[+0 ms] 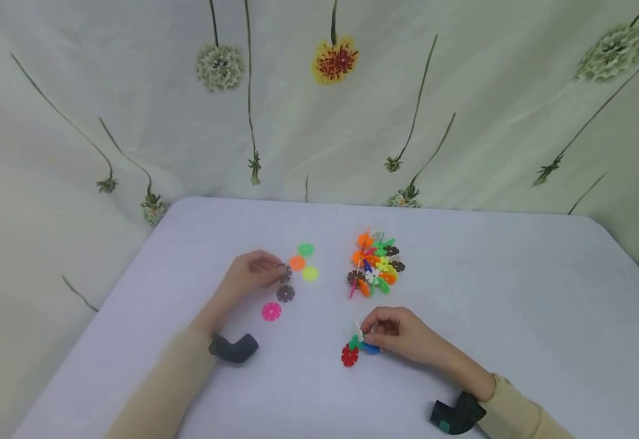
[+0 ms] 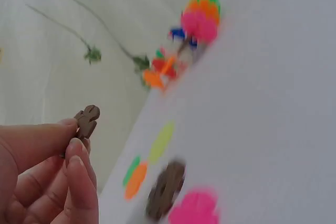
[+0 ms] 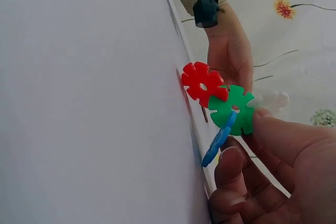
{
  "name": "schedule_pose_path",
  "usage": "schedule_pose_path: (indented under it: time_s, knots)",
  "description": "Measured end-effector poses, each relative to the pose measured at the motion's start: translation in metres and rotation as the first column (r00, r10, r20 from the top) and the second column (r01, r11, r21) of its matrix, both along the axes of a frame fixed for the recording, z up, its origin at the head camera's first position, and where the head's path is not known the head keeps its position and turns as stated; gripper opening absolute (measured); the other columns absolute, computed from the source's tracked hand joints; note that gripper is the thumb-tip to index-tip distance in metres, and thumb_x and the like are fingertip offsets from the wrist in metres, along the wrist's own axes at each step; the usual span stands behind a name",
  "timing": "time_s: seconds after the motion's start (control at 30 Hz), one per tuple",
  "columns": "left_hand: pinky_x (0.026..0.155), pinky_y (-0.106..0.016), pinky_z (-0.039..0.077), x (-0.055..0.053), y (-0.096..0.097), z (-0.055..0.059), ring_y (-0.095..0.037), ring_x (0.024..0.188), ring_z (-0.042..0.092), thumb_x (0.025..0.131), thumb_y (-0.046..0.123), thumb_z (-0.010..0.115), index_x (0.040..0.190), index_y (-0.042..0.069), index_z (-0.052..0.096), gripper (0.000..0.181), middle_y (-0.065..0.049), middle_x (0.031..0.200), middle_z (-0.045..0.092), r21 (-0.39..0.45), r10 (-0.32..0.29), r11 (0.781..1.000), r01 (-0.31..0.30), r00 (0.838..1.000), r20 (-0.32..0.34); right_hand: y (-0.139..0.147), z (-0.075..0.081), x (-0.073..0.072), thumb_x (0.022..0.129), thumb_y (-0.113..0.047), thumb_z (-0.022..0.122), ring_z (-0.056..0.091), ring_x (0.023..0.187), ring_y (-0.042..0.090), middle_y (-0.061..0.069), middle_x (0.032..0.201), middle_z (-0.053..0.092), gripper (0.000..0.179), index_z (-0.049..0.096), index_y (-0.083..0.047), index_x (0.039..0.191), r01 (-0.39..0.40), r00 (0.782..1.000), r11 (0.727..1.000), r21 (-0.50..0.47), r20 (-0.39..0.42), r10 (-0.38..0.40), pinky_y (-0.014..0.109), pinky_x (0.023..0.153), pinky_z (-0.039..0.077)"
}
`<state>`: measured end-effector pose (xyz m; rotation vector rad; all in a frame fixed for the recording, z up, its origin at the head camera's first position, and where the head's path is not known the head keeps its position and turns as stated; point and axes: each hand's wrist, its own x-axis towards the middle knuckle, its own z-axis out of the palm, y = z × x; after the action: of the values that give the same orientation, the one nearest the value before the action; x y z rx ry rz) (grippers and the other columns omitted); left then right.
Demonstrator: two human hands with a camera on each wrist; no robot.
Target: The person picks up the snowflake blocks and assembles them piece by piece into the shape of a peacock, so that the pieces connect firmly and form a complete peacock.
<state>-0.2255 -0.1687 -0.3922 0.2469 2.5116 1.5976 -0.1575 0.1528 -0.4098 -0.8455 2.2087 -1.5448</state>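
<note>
Joined red-green-blue-white discs (image 1: pixel 356 342): lower centre of head frame, pinched between thumb and bent fingers of right hand (image 1: pixel 399 334). Brown disc (image 1: pixel 286 274): left of centre, pinched by left hand (image 1: pixel 250 273), fingers curled. Loose discs (image 1: pixel 285 294) near left hand. Linked cluster (image 1: pixel 373 261) right of centre, on white table (image 1: pixel 506 292).

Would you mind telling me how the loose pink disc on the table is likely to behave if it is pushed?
The pink disc would probably slide rather than roll, since it lies flat on the table. It is likely light, as it looks thin and smaller than the left hand.
</note>
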Motion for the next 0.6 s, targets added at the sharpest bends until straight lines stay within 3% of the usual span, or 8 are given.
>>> schedule_pose_path:
  time_s: [0.1, 0.23, 0.37, 0.6]
  knots:
    - [0.074, -0.031, 0.053, 0.017, 0.024, 0.000, -0.022, 0.082, 0.062, 0.088, 0.017, 0.066, 0.110, 0.000, 0.063, 0.028, -0.010, 0.096, 0.067, 0.118, -0.127, 0.986, 0.114, 0.985, 0.115, 0.000, -0.001, 0.003, 0.090, -0.009, 0.063, 0.052, 0.066, 0.014, 0.000, 0.076, 0.058, 0.009, 0.065, -0.005, 0.097, 0.012, 1.000, 1.000, 0.026, -0.003, -0.012, 0.021, 0.059, 0.045]
    - [0.070, -0.028, 0.053, 0.036, 0.055, -0.005, -0.017, 0.074, 0.060, 0.090, 0.016, 0.064, 0.112, -0.001, 0.065, 0.028, -0.008, 0.094, 0.067, 0.151, -0.228, 0.968, 0.201, 0.953, 0.197, 0.001, 0.001, 0.007, 0.091, -0.011, 0.062, 0.054, 0.068, 0.013, -0.001, 0.078, 0.060, 0.008, 0.066, -0.006, 0.096, 0.029, 0.999, 0.998, 0.047, -0.018, -0.028, 0.023, 0.062, 0.047]
    - [0.070, -0.028, 0.053, 0.044, 0.068, -0.005, -0.015, 0.071, 0.060, 0.091, 0.014, 0.063, 0.111, -0.002, 0.064, 0.026, -0.008, 0.091, 0.067, 0.200, -0.255, 0.957, 0.212, 0.941, 0.222, 0.000, 0.006, 0.010, 0.089, -0.014, 0.066, 0.056, 0.069, 0.013, -0.004, 0.082, 0.061, 0.008, 0.066, -0.009, 0.095, 0.067, 0.994, 0.995, 0.067, -0.093, -0.060, 0.024, 0.062, 0.048]
    - [0.075, -0.030, 0.053, 0.047, 0.073, -0.010, -0.018, 0.075, 0.063, 0.090, 0.018, 0.065, 0.113, -0.002, 0.062, 0.030, -0.010, 0.095, 0.067, 0.284, -0.288, 0.936, 0.209, 0.918, 0.273, -0.009, 0.010, 0.016, 0.081, -0.026, 0.075, 0.055, 0.069, 0.010, -0.011, 0.089, 0.061, 0.020, 0.066, -0.018, 0.098, 0.193, 0.957, 0.976, 0.103, -0.241, -0.164, 0.025, 0.059, 0.047]
